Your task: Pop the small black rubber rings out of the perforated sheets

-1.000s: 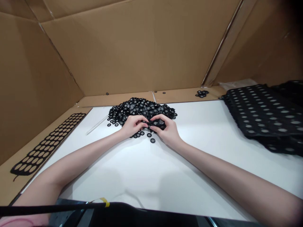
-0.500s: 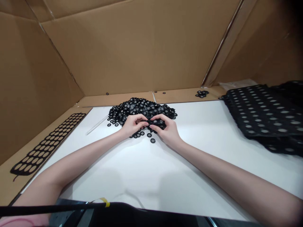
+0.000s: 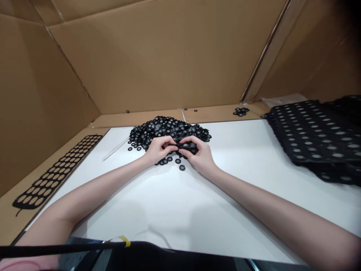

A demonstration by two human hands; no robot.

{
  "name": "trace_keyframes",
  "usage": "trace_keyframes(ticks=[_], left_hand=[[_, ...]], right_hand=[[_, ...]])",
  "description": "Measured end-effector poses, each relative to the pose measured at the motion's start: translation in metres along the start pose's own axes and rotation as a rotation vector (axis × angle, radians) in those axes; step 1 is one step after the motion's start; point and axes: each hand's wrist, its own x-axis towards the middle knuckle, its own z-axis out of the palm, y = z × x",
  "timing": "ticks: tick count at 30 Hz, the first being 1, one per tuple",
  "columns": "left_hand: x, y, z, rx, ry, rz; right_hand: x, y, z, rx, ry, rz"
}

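A heap of small black rings with pale centres lies on the white board, with several loose rings along its near side. Over the heap's front edge, my left hand pinches something small and black, its thumb and fingers pressed together. Facing it, my right hand is closed in the same way on a small black piece, fingertips almost touching those of the left. The held pieces are too small and dark against the heap to tell apart.
On the left lies a black strip with round holes. A thin clear stick rests beside the heap. Black dotted sheets are stacked at right. A ring cluster lies near the cardboard wall. A black cable crosses the near edge.
Both hands stay in nearly the same place. The fingertips have shifted very slightly around the black piece between them.
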Motion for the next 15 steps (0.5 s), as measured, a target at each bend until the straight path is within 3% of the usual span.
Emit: trace_keyframes(ticks=[3,6,10,15], left_hand=[[0.0,0.004,-0.005,0.053,0.07,0.147],[0.001,0.006,-0.008,0.092,0.091,0.193],[0.004,0.002,-0.009,0.026,0.082,0.154],[0.006,-0.007,-0.009,-0.209,0.068,-0.016]], right_hand=[[0.0,0.001,0.0,-0.014,-0.001,0.011],[0.0,0.002,0.0,-0.029,-0.021,-0.013],[-0.001,0.001,0.0,-0.05,-0.057,-0.045],[-0.001,-0.004,-0.001,-0.089,-0.078,-0.043]])
